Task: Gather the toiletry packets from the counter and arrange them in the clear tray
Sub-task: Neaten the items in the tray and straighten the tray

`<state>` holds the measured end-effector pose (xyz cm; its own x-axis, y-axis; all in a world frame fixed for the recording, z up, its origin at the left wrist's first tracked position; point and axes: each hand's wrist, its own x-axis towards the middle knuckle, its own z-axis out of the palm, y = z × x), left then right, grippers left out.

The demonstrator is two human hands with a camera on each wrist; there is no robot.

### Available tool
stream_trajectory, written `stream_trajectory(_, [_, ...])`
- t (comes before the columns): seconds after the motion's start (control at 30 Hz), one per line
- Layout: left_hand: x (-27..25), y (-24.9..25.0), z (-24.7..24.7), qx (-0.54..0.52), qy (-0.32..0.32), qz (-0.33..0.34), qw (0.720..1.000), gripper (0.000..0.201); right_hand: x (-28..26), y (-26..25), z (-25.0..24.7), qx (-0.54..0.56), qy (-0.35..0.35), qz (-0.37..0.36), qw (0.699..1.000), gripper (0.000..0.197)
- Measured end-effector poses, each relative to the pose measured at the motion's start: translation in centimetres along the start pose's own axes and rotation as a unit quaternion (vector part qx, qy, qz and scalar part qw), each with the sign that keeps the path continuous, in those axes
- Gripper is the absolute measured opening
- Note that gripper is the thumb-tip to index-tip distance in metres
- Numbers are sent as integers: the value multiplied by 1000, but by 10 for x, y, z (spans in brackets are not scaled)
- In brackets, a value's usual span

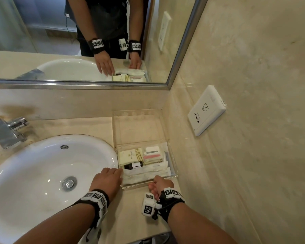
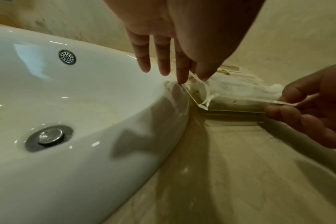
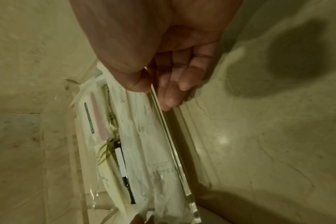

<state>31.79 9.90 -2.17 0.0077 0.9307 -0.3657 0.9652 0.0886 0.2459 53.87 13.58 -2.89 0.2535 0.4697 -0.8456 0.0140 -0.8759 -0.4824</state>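
A clear tray sits on the counter right of the sink. It holds cream packets, a white packet with a pink strip, a small black bottle and long white wrapped packets. My left hand reaches to the tray's near left corner, its straight fingers touching the left wall. My right hand pinches the near wall, thumb inside and fingers outside. The right wrist view also shows the pink strip and the bottle.
The white sink curves right up against the tray's left side, with a chrome faucet at far left. Another clear section lies behind the tray against the back wall. A wall socket is on the right wall, and a mirror hangs above.
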Motion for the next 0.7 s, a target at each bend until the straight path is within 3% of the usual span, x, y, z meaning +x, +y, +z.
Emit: stream_trajectory(0.7, [39, -5, -4, -37, 28, -5, 999, 34, 24, -30, 9, -2, -18, 13, 1000, 19])
